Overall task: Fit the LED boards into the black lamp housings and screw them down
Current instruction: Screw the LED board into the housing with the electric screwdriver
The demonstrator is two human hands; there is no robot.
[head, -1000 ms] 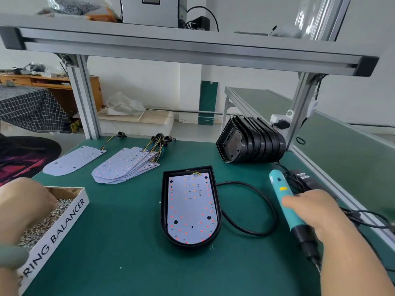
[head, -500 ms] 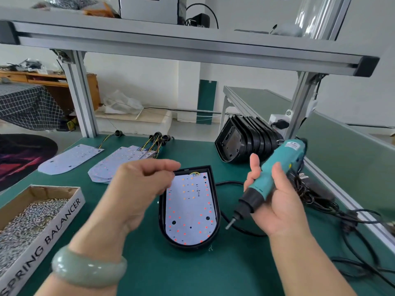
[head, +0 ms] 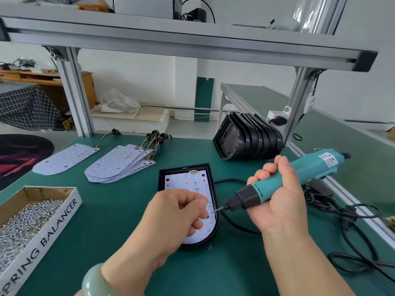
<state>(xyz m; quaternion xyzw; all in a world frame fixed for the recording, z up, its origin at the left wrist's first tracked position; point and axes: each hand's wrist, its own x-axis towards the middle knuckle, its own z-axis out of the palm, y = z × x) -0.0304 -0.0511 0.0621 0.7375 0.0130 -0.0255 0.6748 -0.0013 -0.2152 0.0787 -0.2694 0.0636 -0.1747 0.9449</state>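
Bright, even light; wide-angle edge distortion

On the surface, a housing lies at frame centre with a board in it. Behind it to the right a stack of housings stands on edge. To the upper left lie a fan of boards and, further left, a single board. A screw box sits lower left, cables at right.
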